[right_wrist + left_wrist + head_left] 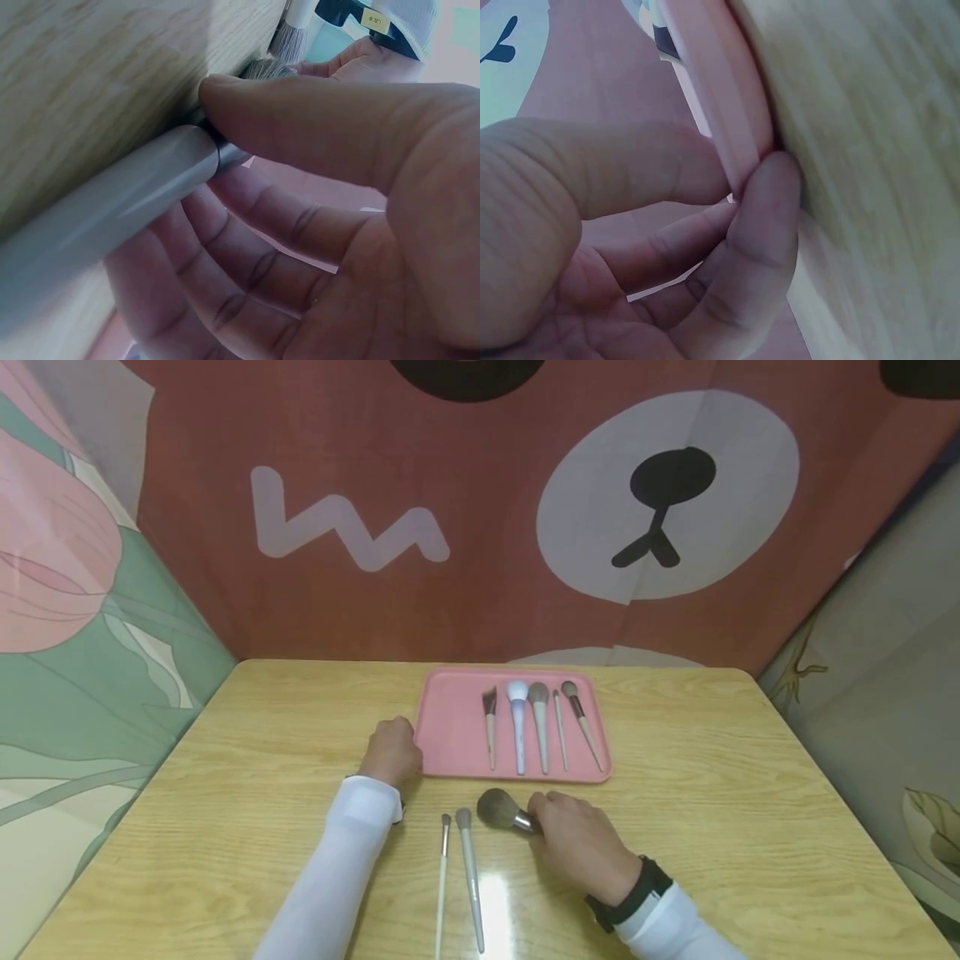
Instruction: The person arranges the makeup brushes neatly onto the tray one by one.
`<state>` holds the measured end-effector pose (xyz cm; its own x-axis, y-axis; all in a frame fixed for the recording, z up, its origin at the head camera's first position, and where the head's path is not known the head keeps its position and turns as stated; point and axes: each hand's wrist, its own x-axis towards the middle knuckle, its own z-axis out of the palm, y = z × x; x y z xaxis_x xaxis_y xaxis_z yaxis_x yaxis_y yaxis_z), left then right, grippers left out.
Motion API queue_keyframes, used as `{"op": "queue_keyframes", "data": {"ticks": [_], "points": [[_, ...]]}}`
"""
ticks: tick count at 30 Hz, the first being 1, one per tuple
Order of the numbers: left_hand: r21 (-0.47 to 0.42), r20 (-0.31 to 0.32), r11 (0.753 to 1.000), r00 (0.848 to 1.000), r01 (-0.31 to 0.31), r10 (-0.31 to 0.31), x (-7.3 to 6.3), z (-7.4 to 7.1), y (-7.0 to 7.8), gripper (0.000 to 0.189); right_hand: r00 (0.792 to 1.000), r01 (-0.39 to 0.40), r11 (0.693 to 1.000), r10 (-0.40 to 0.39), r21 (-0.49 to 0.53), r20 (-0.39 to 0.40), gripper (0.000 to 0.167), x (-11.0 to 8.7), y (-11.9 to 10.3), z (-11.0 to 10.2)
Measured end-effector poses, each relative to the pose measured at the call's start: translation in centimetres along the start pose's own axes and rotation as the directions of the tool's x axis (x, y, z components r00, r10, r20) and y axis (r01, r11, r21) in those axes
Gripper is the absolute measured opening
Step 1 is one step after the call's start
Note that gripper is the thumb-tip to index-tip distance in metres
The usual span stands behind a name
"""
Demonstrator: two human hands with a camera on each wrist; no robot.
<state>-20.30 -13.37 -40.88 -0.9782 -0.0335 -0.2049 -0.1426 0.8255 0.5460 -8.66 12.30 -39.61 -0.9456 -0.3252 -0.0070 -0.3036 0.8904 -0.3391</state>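
At the near left corner of a pink tray, my left hand pinches the rim between thumb and fingers, as the left wrist view shows up close. My right hand grips a large fluffy makeup brush around its dark ferrule and pale handle. The brush's head points left, just in front of the tray. Several makeup brushes lie side by side on the tray, among them an angled brush and a white-headed one. The tray's left part is bare pink.
Two slimmer brushes lie on the wooden table between my forearms: a thin one and a thicker grey one. Behind the table's far edge hangs a reddish-brown printed cloth, with patterned cloths at both sides.
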Motion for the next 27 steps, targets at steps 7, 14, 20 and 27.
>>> {"op": "queue_keyframes", "data": {"ticks": [7, 14, 20, 27], "points": [[0.005, 0.001, 1.000, 1.000, -0.010, 0.010, -0.05, -0.09, 0.07, 0.012, 1.000, -0.003, 1.000, 0.003, 0.010, 0.005, 0.016, 0.03, 0.01, -0.04], [0.024, -0.004, 1.000, 1.000, -0.013, 0.013, -0.04, -0.11, 0.06, 0.010, 1.000, 0.001, 1.000, -0.001, 0.017, 0.005, 0.014, 0.02, 0.08, 0.00], [0.030, -0.004, 0.999, 1.000, -0.017, 0.018, 0.01, -0.20, 0.03, 0.010, 1.000, 0.006, 1.000, -0.006, 0.013, 0.001, 0.015, 0.00, 0.17, 0.06], [0.026, -0.001, 1.000, 1.000, -0.014, 0.014, -0.05, -0.21, -0.02, 0.010, 1.000, 0.005, 1.000, -0.005, 0.017, 0.007, 0.014, 0.05, 0.19, 0.09]]}}
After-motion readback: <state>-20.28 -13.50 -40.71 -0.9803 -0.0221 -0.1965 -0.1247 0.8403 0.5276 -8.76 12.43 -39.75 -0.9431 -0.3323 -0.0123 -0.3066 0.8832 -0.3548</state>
